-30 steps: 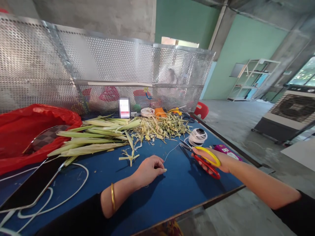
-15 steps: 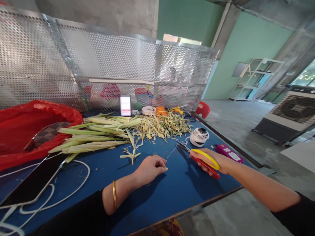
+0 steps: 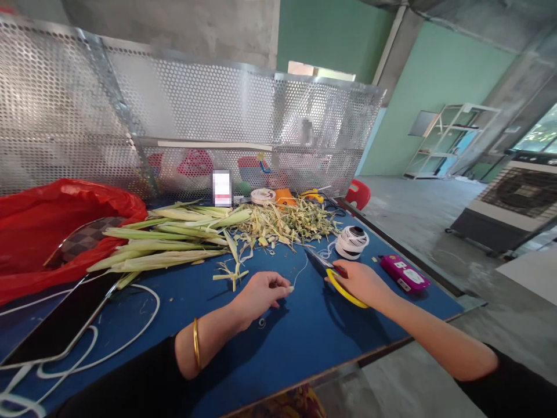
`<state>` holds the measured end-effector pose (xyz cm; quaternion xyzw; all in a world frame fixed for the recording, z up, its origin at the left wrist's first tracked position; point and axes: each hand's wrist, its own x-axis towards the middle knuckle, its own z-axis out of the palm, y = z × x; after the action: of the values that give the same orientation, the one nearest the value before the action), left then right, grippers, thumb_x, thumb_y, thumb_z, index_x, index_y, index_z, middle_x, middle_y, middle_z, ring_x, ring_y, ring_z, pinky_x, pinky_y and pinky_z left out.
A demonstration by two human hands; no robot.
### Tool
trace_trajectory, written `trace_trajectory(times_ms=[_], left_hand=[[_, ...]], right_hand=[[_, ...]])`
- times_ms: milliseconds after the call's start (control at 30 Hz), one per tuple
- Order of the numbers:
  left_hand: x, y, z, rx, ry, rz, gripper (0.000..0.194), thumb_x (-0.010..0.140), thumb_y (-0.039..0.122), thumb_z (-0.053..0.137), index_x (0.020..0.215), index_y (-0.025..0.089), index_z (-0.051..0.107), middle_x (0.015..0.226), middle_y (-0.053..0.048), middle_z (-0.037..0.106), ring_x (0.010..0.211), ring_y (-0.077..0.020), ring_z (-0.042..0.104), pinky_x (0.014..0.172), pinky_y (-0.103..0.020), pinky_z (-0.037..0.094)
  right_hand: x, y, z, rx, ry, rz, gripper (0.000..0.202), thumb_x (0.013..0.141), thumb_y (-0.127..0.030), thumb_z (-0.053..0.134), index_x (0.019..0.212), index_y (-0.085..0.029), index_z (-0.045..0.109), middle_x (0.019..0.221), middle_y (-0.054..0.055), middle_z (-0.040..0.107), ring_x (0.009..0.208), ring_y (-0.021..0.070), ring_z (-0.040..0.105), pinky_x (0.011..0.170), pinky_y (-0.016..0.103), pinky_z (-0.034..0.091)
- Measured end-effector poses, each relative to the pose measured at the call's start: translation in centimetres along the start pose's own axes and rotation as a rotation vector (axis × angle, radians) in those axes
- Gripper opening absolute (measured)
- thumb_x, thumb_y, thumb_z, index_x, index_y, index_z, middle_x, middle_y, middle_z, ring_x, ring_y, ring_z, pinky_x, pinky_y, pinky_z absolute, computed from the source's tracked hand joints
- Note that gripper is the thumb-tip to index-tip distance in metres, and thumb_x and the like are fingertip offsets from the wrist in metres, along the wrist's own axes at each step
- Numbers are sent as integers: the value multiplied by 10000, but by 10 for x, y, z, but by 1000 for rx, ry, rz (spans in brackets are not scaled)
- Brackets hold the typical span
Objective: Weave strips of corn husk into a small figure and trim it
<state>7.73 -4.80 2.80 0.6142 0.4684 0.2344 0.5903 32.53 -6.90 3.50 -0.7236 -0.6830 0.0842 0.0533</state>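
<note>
My left hand (image 3: 265, 295) pinches a thin white thread (image 3: 300, 271) between thumb and fingertips. The thread curves up loosely to near the tip of the scissors (image 3: 346, 290), which have yellow and red handles. My right hand (image 3: 363, 283) is closed around those handles, blades pointing away to the upper left. Just beyond the right hand stands a spool of white string (image 3: 351, 242), with loose loops at its left. A small figure of knotted husk strips (image 3: 232, 275) lies on the table beyond my left hand. A small curl of thread (image 3: 261, 323) shows below my left wrist.
Long corn husks (image 3: 169, 258) and a heap of shredded husk pieces (image 3: 287, 223) cover the back of the blue table (image 3: 300, 360). A red bag (image 3: 26, 232) and a dark tablet (image 3: 61, 316) with white cable lie left. A purple pack (image 3: 404, 274) lies right.
My right hand has turned the scissors and shifted slightly left. The thread, fairly straight before, now hangs in a slack curve. My left hand has moved slightly left.
</note>
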Motion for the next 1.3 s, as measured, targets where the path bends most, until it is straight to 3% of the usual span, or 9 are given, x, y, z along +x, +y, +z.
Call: trace_trajectory(times_ms=[167,367,567,733,867,1000,1067,1133,1300], left_hand=[[-22,18,-15,-98,78,37,162,682,317,658,725,165,623,747,-38,655,741,-163,592,613,-243,447],[-45,26,-63,-212,279,161,216,681,362,715,735,164,649,673,-1,636,643,-117,558,607,-213,427],[-47,13,-101,-321,493,141,293,587,400,791,709,164,670,681,-12,664,649,-131,585,601,-215,440],[-41,0,-104,-282,510,128,275,608,392,776,720,163,675,673,-7,674,631,-119,585,605,-212,428],[-39,-6,-101,-265,506,119,240,640,369,752,730,164,665,671,2,661,625,-111,574,604,-211,412],[-38,-12,-96,-242,481,111,218,672,360,723,727,159,658,638,6,632,606,-111,555,595,-218,397],[-37,-13,-95,-242,508,107,227,675,362,718,752,156,661,652,-7,646,615,-120,559,586,-222,390],[-37,-13,-94,-247,572,122,241,680,375,710,764,154,659,689,-21,664,636,-126,562,573,-218,379],[-41,-10,-89,-280,717,183,243,680,398,714,755,172,661,697,2,646,654,-112,538,563,-204,366]], right_hand=[[14,-7,6,-130,61,39,322,843,-344,533,1106,-167,589,915,127,690,807,290,664,580,295,415],[14,-27,4,-222,102,-117,161,835,-211,573,940,-143,674,949,158,646,922,297,623,701,332,450],[14,-68,6,335,39,-533,149,842,-235,595,961,-244,683,969,25,658,844,169,639,776,292,476],[30,-110,17,574,88,-521,91,791,-211,636,859,-236,691,859,12,659,790,164,632,754,298,473],[44,-144,36,643,78,-467,263,727,-192,694,989,-205,667,916,42,637,810,176,605,755,310,447],[55,-169,60,794,-23,-440,145,694,-203,696,837,-207,671,758,3,628,677,148,559,641,268,418],[58,-174,66,841,-54,-426,27,730,-228,651,742,-204,654,658,-22,603,606,127,526,581,241,395],[59,-174,65,886,-63,-406,103,768,-274,605,710,-195,635,610,-31,574,563,114,494,543,229,375],[55,-163,39,1068,-79,-294,211,763,-352,588,660,-170,622,597,-8,585,578,126,517,571,249,394]])
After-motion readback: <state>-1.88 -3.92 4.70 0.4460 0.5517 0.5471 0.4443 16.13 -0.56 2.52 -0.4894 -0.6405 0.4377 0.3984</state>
